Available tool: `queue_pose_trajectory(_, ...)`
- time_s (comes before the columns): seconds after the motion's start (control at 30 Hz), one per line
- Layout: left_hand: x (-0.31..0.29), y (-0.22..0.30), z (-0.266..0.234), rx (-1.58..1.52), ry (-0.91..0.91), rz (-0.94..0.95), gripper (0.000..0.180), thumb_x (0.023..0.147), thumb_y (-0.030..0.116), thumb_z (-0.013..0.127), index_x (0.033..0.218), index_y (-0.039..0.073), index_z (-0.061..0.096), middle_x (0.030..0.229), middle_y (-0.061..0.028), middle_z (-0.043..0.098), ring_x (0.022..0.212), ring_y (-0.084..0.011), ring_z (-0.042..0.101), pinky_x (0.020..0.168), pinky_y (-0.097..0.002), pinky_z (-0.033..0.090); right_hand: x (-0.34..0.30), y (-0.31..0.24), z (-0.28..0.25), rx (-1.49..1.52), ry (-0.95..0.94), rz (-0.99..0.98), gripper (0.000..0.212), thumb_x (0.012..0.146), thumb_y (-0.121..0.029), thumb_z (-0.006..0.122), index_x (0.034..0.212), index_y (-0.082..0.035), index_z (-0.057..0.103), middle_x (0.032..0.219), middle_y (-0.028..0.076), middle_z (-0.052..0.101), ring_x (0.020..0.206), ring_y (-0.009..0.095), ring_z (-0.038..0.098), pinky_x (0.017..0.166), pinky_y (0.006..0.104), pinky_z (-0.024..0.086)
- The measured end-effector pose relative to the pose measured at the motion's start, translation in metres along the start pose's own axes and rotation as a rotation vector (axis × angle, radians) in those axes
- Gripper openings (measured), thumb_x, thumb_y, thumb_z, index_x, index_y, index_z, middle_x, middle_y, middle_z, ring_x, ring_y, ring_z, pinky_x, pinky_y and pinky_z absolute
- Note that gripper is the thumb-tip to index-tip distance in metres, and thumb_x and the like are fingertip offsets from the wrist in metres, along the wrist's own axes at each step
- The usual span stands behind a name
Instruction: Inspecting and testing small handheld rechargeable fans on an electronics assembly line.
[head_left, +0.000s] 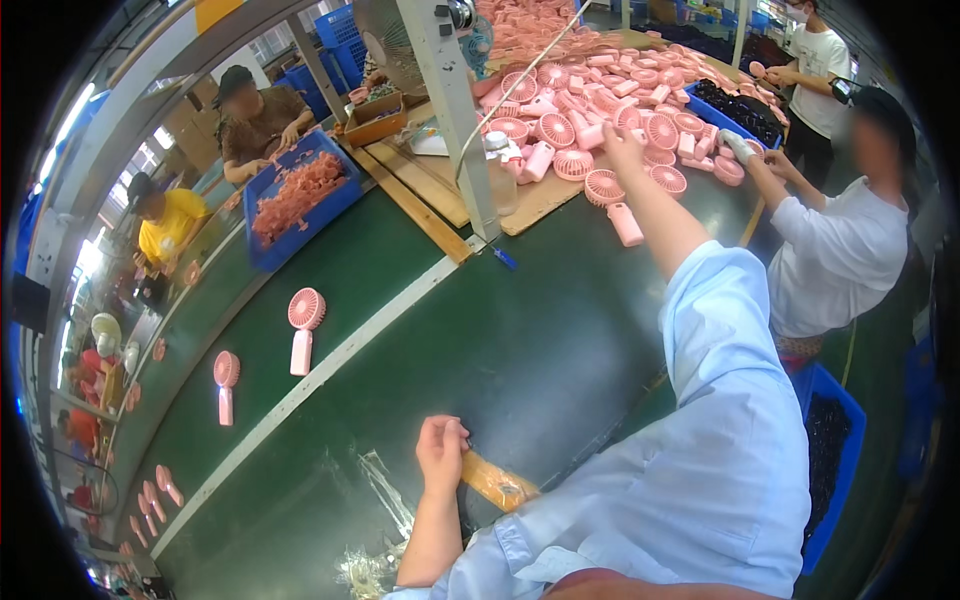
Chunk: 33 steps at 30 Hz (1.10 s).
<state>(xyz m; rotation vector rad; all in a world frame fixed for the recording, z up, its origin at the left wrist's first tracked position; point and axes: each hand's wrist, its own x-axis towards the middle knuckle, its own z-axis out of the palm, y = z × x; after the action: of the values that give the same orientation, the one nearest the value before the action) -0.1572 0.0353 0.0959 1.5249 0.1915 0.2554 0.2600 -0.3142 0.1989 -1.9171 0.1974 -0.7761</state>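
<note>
My right hand [625,152] is stretched out to the near edge of a large heap of pink handheld fans [660,130]. Its fingers close on a pink handheld fan [590,137], partly hidden among the others. Just below this hand, a loose fan [625,224] lies on the green table. Close to me, my left hand [441,450] hovers low over the table with curled fingers and nothing visible in them. Beside it is a yellow-brown strip [497,482]. Two upright-looking fans [302,330] [226,386] lie on the green belt at left.
A white post [450,110] rises between belt and heap. Blue bins hold pink parts [300,200] and black parts [735,112]. Co-workers sit across the belt [255,120]; a person in white [845,240] reaches into the heap at right. More fans [155,497] lie farther down the belt.
</note>
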Motion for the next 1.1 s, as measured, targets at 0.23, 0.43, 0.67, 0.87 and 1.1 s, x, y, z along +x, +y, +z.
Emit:
queue_pose_trajectory(0.23,0.005,0.017,-0.045,-0.304,0.142,-0.339,0.022,0.090,0.024,0.048,0.089,0.003,0.055,0.073,-0.0054,0.057,0.059,-0.0100,0.051,0.053,-0.0227,0.041,-0.195,-0.097,0.080,0.168,-1.119,-0.584,0.023,0.084,-0.025,0.053,0.084,-0.003,0.060,0.082,0.010,0.062,0.071,0.023,0.061,0.066,0.0359,0.047)
queue_pose_trajectory(0.43,0.104,0.037,-0.086,0.456,-0.032,-0.062,0.029,0.086,0.030,0.054,0.081,0.002,0.061,0.067,-0.0081,0.057,0.060,-0.0180,0.054,0.058,-0.0297,0.044,-0.302,-0.114,0.079,0.104,-1.378,-1.064,0.017,0.082,-0.025,0.056,0.081,-0.009,0.062,0.076,0.010,0.057,0.074,0.029,0.058,0.065,0.0397,0.047)
queue_pose_trajectory(0.67,0.197,0.020,-0.185,1.428,0.460,0.181,0.047,0.071,0.033,0.067,0.104,0.002,0.052,0.108,-0.0124,0.051,0.102,-0.0299,0.048,0.083,-0.0412,0.044,-0.357,-0.119,0.128,0.027,-1.222,-1.101,0.012,0.081,-0.022,0.055,0.087,-0.011,0.054,0.078,0.007,0.059,0.069,0.027,0.059,0.061,0.0376,0.047)
queue_pose_trajectory(0.87,0.230,0.032,-0.229,1.646,0.300,-0.165,0.056,0.070,0.049,0.065,0.105,0.006,0.056,0.109,-0.0115,0.053,0.104,-0.0293,0.050,0.081,-0.0420,0.046,-0.350,-0.114,0.133,0.103,-1.202,-1.108,0.012,0.078,-0.021,0.058,0.085,-0.011,0.054,0.075,0.005,0.057,0.065,0.024,0.059,0.058,0.0348,0.047)
queue_pose_trajectory(1.1,0.197,0.035,-0.377,1.754,0.506,-0.116,0.059,0.066,0.060,0.062,0.104,0.015,0.061,0.130,-0.0124,0.041,0.125,-0.0327,0.029,0.095,-0.0551,0.028,-0.350,-0.115,0.135,0.066,-1.192,-1.065,0.013,0.078,-0.020,0.059,0.084,-0.010,0.053,0.073,0.005,0.056,0.064,0.023,0.059,0.057,0.0340,0.047)
